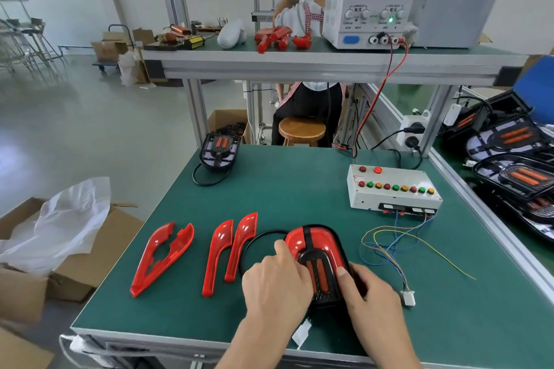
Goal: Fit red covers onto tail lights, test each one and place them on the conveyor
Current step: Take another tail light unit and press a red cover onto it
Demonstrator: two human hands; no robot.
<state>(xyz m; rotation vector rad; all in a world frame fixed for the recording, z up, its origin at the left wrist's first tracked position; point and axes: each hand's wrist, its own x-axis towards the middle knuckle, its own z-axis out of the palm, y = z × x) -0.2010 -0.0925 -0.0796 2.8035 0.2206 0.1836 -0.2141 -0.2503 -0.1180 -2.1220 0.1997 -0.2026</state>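
A black tail light (322, 272) with red covers fitted on it lies near the front of the green table (287, 189). My left hand (277, 277) presses on its left side, thumb on the red cover. My right hand (364, 293) grips its right edge, thumb on top. Loose red covers lie to the left: one pair (163, 257) and a second pair (230, 249). A bare tail light (220, 148) with a black cable sits at the table's far left corner.
A white test box (392, 189) with coloured buttons stands at the right, its loose wires (395, 252) ending in a white plug (409, 298). A power supply (371, 0) sits on the upper shelf. More tail lights (515, 171) lie on the conveyor at right. Cardboard boxes (69, 249) stand at left.
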